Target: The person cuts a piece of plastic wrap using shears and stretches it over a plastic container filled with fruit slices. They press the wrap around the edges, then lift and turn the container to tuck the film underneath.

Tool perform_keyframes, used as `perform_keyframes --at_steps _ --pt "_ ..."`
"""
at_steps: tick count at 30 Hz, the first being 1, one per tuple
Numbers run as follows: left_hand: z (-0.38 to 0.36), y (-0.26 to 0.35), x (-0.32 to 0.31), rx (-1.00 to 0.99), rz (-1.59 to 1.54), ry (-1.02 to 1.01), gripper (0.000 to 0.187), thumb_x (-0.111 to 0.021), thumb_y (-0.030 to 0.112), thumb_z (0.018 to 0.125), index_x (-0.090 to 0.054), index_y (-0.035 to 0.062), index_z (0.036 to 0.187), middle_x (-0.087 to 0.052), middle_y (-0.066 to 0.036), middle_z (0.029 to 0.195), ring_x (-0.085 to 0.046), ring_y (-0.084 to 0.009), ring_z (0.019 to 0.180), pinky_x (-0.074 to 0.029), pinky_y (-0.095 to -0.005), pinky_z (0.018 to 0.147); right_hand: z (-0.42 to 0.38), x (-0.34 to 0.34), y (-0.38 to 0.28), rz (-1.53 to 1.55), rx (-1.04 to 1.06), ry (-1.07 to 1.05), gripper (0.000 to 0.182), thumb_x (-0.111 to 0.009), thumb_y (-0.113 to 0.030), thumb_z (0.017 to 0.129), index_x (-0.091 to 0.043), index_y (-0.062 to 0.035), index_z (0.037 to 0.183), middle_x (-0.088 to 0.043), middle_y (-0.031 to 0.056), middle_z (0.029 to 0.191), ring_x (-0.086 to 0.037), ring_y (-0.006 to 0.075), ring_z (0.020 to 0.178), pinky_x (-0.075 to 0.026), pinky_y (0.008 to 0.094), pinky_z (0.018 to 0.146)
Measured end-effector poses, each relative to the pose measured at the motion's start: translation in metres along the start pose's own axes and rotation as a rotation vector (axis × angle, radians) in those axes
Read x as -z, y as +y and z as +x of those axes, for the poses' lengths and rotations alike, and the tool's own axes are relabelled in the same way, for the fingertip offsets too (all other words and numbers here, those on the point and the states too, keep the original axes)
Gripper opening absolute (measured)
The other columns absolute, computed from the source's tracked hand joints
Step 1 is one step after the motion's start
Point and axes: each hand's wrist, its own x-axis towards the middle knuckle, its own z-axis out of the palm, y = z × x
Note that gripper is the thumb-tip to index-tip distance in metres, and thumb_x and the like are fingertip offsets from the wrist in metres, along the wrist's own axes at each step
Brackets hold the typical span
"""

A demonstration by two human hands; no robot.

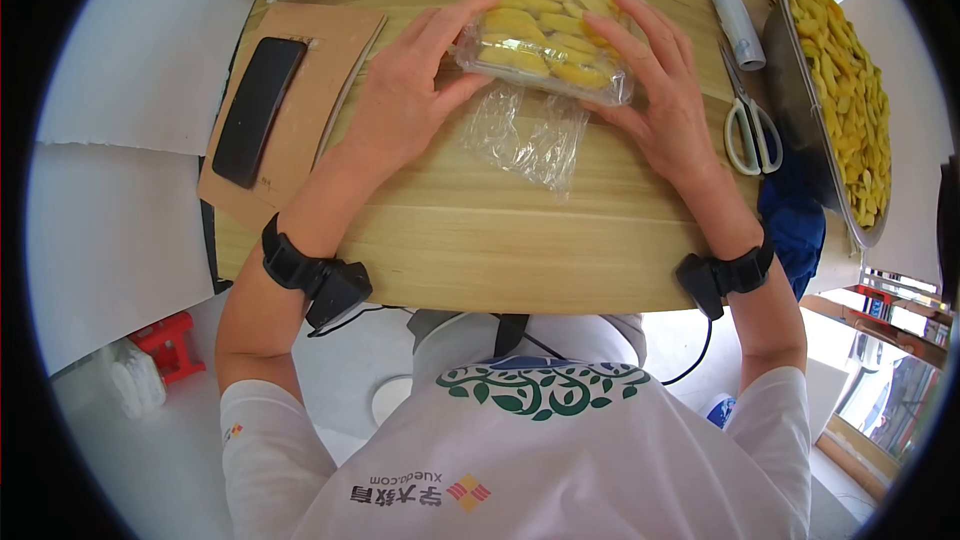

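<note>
A clear plastic tray [548, 83] filled with yellow fruit slices [545, 10] is near the far edge of the wooden table, with shiny film over it. My left hand [408, 85] grips its left side, fingers at the edge and thumb along the near corner. On the opposite side my right hand [662, 100] holds it, fingertips over the right edge and thumb under the near corner. A crumpled flap of clear film [530, 145] spreads from the tray's near side onto the tabletop between my wrists.
Left of my hands, a black phone [260, 112] lies on brown cardboard [345, 45]. To the right are white-handled scissors [752, 135], a pale tube [728, 5] and a blue cloth [792, 225]. A metal basin [812, 130] piled with yellow slices stands at the far right.
</note>
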Motion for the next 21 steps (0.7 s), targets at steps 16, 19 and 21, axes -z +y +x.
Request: perform_keyframes --at_steps 16,19,21 --pt "-0.002 0.003 0.011 0.043 -0.05 -0.089 0.08 -0.081 0.018 0.072 -0.041 0.0149 0.141 -0.059 -0.012 0.116 -0.056 -0.0227 0.103 -0.046 -0.0328 0.087 0.008 0.008 -0.023 -0.056 0.06 -0.001 0.074 -0.079 -0.031 0.068 -0.05 -0.0191 0.136 -0.042 0.0105 0.142 -0.039 0.034 0.129 -0.034 0.0443 0.105" --pt "0.005 0.003 0.004 0.063 -0.08 -0.067 0.083 -0.082 0.022 0.071 -0.039 0.0146 0.142 -0.059 -0.012 0.112 -0.057 -0.0221 0.098 -0.047 -0.0328 0.083 0.013 -0.005 -0.015 -0.062 0.128 0.059 0.066 -0.077 -0.031 0.072 -0.054 -0.0178 0.132 -0.047 0.0108 0.138 -0.042 0.0328 0.127 -0.035 0.044 0.103" --pt "0.009 -0.002 -0.002 0.023 -0.02 -0.033 0.083 -0.082 0.022 0.071 -0.038 0.0141 0.142 -0.059 -0.01 0.104 -0.057 -0.0212 0.089 -0.048 -0.0324 0.078 0.016 -0.011 -0.009 -0.061 0.146 0.061 0.063 -0.077 -0.03 0.072 -0.056 -0.0175 0.13 -0.048 0.0106 0.136 -0.044 0.032 0.126 -0.035 0.0439 0.103"
